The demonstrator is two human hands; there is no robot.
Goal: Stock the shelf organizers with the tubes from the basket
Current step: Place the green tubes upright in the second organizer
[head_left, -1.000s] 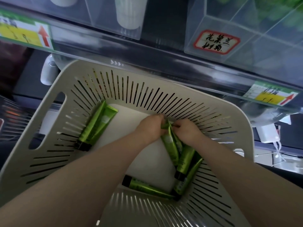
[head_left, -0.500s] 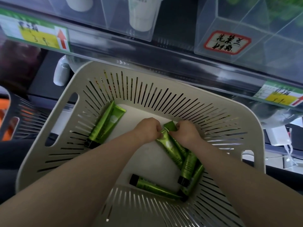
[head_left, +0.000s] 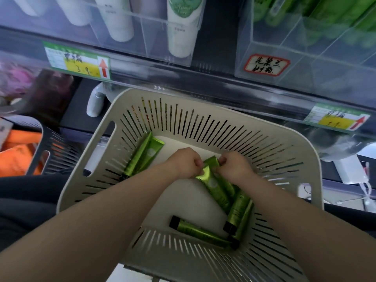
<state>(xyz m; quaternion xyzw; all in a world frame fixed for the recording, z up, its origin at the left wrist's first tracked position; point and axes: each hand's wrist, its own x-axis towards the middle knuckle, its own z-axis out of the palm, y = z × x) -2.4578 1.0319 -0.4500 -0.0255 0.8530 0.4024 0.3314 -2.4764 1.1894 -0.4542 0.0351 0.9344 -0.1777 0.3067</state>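
A cream slotted basket [head_left: 183, 102] sits below the shelf and holds several green tubes with black caps. My left hand [head_left: 186, 162] and my right hand [head_left: 234, 168] meet in the middle of the basket, both pinching the flat ends of a bunch of green tubes [head_left: 215, 186] that slant down to the right. One more green tube [head_left: 145, 154] leans against the basket's left wall. Another tube [head_left: 198, 232] lies along the near wall. A clear shelf organizer [head_left: 305, 64] at upper right holds green tubes.
A clear organizer [head_left: 158, 47] at upper left holds white tubes. Price labels [head_left: 77, 63] hang on the shelf edge. A dark basket [head_left: 46, 147] with orange items stands at the left. A white box [head_left: 348, 169] lies at the right.
The view has tilted up, so more of the shelf shows. Both hands keep hold of the tube ends and have lifted them slightly; the other tubes lie where they were.
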